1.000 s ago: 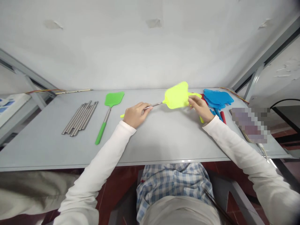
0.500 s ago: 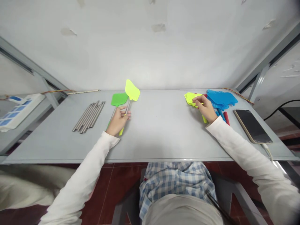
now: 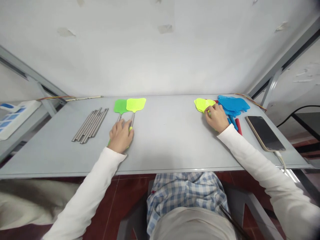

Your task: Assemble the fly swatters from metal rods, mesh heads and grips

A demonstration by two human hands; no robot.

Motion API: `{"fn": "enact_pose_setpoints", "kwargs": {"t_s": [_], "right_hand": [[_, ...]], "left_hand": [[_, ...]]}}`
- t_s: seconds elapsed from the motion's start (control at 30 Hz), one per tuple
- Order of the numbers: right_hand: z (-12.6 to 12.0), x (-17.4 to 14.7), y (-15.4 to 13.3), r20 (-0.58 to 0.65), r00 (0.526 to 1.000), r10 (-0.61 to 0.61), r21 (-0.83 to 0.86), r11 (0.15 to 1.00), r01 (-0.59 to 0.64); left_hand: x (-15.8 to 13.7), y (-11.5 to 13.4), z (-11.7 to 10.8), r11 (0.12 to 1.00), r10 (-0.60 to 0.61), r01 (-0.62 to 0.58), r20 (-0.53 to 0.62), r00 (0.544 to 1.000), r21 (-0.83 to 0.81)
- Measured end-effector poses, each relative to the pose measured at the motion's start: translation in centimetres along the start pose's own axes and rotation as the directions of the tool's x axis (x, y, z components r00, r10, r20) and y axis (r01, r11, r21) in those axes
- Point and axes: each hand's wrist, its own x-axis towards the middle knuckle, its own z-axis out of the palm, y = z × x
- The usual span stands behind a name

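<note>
Wall [image 3: 160, 66]: bright, palest across the middle, greyer toward the upper corners.
Table [image 3: 172, 143]: softly lit, with a faint broad shadow near the front edge's middle.
Right hand [image 3: 217, 117]: a soft-edged shadow beneath, suggesting light from above.
Yellow swatter [image 3: 136, 104]: vivid, almost glowing, its small holes legible.
Floor [image 3: 112, 196]: dim, with bright glare under the table's right end.
Frame edges: wide-angle stretching.
Right sleeve [image 3: 250, 160]: crisp at the cuff, blurred toward the lower right corner.

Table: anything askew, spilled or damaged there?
No spill or damage shows. The yellow swatter's head overlaps the green swatter's, slightly untidy; the rods' ends are staggered. The phone, at right, seems out of place among these parts.
</note>
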Motion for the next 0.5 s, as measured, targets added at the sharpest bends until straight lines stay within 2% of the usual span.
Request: {"fn": "enact_pose_setpoints", "kwargs": {"t_s": [0.1,0.27,0.37,0.5], "right_hand": [[0.1,-0.4,-0.2,0.053,0.996,0.071,-0.132,0.989,-0.064],[-0.1,-0.9,-0.6,0.089,0.989,0.114,-0.168,0.981,-0.098],[-0.3,-0.9,-0.8,0.126,0.991,0.049,-0.171,0.985,-0.028],[-0.6,-0.8,-1.7,0.199,0.978,-0.066,-0.076,0.994,0.083]], "left_hand": [[-0.4,-1.0,-0.4,0.998,-0.066,0.065,0.032,0.997,0.016],[0.2,-2.5,-0.8,0.994,-0.106,0.106,0.002,0.994,0.009],[0.8,-2.9,-1.0,0.991,-0.116,0.117,-0.027,0.993,0.058],[1.6,-3.4,-0.9,0.988,-0.121,0.127,-0.061,0.991,0.091]]}}
